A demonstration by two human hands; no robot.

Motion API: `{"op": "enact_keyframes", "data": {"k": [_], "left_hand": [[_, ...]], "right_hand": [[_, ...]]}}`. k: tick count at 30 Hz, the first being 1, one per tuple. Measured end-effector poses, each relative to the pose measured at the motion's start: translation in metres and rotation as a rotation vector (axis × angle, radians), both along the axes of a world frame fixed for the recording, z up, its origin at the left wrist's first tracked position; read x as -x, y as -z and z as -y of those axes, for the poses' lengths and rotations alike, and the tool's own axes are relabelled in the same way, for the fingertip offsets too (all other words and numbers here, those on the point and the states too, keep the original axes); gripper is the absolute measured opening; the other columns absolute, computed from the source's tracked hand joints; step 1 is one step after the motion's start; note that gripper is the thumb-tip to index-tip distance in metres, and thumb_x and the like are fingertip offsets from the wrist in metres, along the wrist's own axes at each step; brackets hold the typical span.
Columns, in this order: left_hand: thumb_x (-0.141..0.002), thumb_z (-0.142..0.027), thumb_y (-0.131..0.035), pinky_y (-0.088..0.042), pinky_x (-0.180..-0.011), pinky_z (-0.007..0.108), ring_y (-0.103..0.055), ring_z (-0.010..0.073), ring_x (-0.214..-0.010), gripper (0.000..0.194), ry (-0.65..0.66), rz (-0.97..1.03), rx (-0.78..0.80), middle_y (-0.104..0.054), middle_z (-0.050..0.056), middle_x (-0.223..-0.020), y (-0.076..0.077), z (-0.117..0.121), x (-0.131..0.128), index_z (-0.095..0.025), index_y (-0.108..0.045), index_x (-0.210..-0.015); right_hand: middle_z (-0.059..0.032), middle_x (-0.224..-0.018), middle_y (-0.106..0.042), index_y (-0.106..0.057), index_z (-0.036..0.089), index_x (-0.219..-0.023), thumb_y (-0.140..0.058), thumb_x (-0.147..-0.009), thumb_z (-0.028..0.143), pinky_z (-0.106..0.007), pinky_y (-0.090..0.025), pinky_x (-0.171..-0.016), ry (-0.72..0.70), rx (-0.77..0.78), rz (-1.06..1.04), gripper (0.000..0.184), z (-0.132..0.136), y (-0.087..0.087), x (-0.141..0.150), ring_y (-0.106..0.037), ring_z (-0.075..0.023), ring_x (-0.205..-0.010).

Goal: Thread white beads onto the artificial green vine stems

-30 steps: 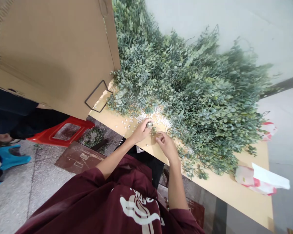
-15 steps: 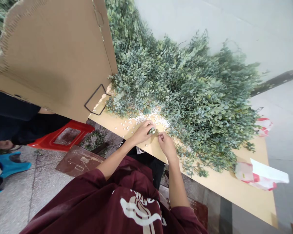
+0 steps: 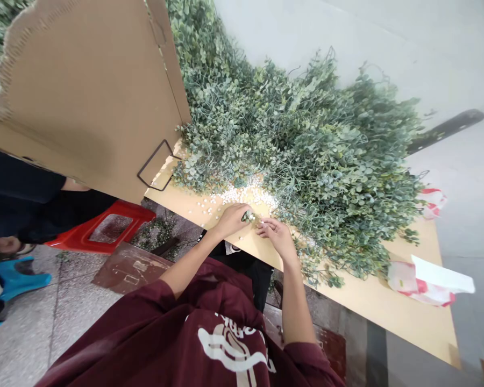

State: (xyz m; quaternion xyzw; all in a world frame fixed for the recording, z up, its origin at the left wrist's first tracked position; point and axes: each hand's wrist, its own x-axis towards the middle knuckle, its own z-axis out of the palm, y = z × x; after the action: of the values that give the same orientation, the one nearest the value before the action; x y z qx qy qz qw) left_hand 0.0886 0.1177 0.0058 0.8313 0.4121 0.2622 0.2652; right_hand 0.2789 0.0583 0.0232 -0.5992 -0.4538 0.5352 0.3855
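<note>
My left hand (image 3: 234, 219) is closed around a small sprig of artificial greenery (image 3: 248, 216), whose leafy end with pale tips points toward my other hand. Just to the right, my right hand (image 3: 275, 233) has its thumb and forefinger pinched, the other fingers loosely bent. A tiny whitish bit shows at those fingertips, too small to name for sure. Beyond both hands, many small white bead-like pieces (image 3: 242, 194) lie scattered on the pale wooden table (image 3: 262, 248). A large heap of green artificial foliage (image 3: 314, 145) rises behind them.
A big cardboard box (image 3: 92, 102) stands at the left, with a black wire frame (image 3: 158, 165) by its corner. Red-and-white plastic bags (image 3: 421, 282) lie at the right. A red stool (image 3: 105, 228) and another person's dark-clothed leg (image 3: 20, 193) are at left.
My right hand has loosened from a tight curl, its fingers now more extended, and shifted slightly right. My left hand keeps hold of the sprig. The view has moved a little.
</note>
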Motion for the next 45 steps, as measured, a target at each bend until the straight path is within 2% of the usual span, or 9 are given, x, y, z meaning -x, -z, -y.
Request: {"op": "enact_keyframes", "data": {"k": [5, 9, 12, 18, 24, 29, 32, 38, 45], "left_hand": [[-0.08, -0.018, -0.062, -0.043, -0.087, 0.033, -0.058, 0.0223, -0.098, 0.025, 0.037, -0.105, -0.043, -0.065, 0.005, -0.102, 0.0, 0.0, -0.002, -0.02, -0.062, -0.105], [-0.082, -0.024, -0.063, -0.043, -0.085, 0.036, -0.057, 0.0248, -0.095, 0.023, 0.087, -0.163, -0.066, -0.063, 0.008, -0.098, -0.002, 0.0, -0.002, -0.018, -0.064, -0.104], [-0.083, -0.021, -0.062, -0.043, -0.084, 0.037, -0.056, 0.0257, -0.094, 0.02, 0.09, -0.159, -0.056, -0.063, 0.008, -0.095, -0.003, 0.001, -0.002, -0.017, -0.065, -0.102], [-0.086, -0.019, -0.057, -0.041, -0.084, 0.034, -0.052, 0.0239, -0.097, 0.017, 0.137, -0.022, -0.024, -0.061, 0.007, -0.096, -0.005, -0.001, 0.004, -0.018, -0.062, -0.102], [-0.096, -0.032, -0.046, -0.039, -0.09, 0.034, -0.049, 0.0216, -0.099, 0.02, 0.131, 0.155, 0.011, -0.058, 0.007, -0.1, -0.009, -0.001, 0.009, -0.019, -0.061, -0.101], [-0.097, -0.035, -0.043, -0.037, -0.098, 0.037, -0.047, 0.0224, -0.106, 0.023, 0.091, 0.193, 0.016, -0.057, 0.01, -0.105, -0.012, 0.0, 0.008, -0.019, -0.059, -0.098], [-0.097, -0.035, -0.042, -0.04, -0.095, 0.036, -0.052, 0.0211, -0.101, 0.023, 0.124, 0.232, 0.082, -0.061, 0.009, -0.1, -0.012, 0.0, 0.007, -0.018, -0.058, -0.096], [-0.094, -0.033, -0.049, -0.045, -0.084, 0.03, -0.058, 0.0187, -0.093, 0.021, 0.199, 0.282, 0.239, -0.064, 0.007, -0.096, -0.011, -0.002, 0.008, -0.018, -0.062, -0.099], [-0.086, -0.022, -0.059, -0.046, -0.084, 0.029, -0.059, 0.0184, -0.092, 0.014, 0.234, 0.298, 0.261, -0.064, 0.006, -0.095, -0.013, -0.002, 0.007, -0.017, -0.064, -0.098]], "right_hand": [[-0.0072, -0.086, -0.072, -0.065, 0.018, -0.096, -0.069, -0.076, 0.047, -0.031, -0.057, -0.067, 0.015, -0.02, -0.113, 0.036, 0.002, 0.002, 0.001, -0.069, -0.0161, -0.069], [-0.0059, -0.084, -0.072, -0.068, 0.019, -0.096, -0.07, -0.076, 0.047, -0.033, -0.058, -0.071, 0.026, -0.054, -0.144, 0.035, 0.002, 0.001, 0.004, -0.069, -0.017, -0.072], [-0.0057, -0.083, -0.072, -0.07, 0.019, -0.094, -0.069, -0.078, 0.048, -0.033, -0.057, -0.071, 0.045, -0.07, -0.131, 0.033, 0.002, 0.001, 0.005, -0.069, -0.0171, -0.072], [-0.0064, -0.08, -0.072, -0.072, 0.017, -0.088, -0.066, -0.08, 0.046, -0.027, -0.052, -0.061, 0.119, -0.094, -0.102, 0.031, 0.002, 0.008, 0.007, -0.065, -0.0145, -0.065], [-0.0036, -0.075, -0.069, -0.07, 0.017, -0.09, -0.067, -0.08, 0.043, -0.023, -0.045, -0.053, 0.124, -0.046, -0.289, 0.028, 0.001, 0.01, 0.017, -0.06, -0.0114, -0.058], [-0.0023, -0.072, -0.066, -0.068, 0.018, -0.088, -0.067, -0.078, 0.045, -0.026, -0.046, -0.055, 0.149, -0.047, -0.312, 0.028, -0.002, 0.01, 0.025, -0.058, -0.0117, -0.057], [-0.0026, -0.073, -0.066, -0.068, 0.019, -0.088, -0.068, -0.077, 0.043, -0.026, -0.046, -0.057, 0.179, -0.071, -0.31, 0.027, -0.003, 0.013, 0.025, -0.059, -0.0123, -0.058], [-0.0028, -0.077, -0.068, -0.069, 0.02, -0.088, -0.067, -0.077, 0.041, -0.03, -0.048, -0.061, 0.197, -0.103, -0.308, 0.023, -0.002, 0.02, 0.021, -0.059, -0.0133, -0.061], [-0.0002, -0.069, -0.064, -0.07, 0.021, -0.084, -0.069, -0.075, 0.038, -0.028, -0.047, -0.059, 0.193, -0.059, -0.399, 0.019, -0.003, 0.012, 0.021, -0.055, -0.0113, -0.056]]}}
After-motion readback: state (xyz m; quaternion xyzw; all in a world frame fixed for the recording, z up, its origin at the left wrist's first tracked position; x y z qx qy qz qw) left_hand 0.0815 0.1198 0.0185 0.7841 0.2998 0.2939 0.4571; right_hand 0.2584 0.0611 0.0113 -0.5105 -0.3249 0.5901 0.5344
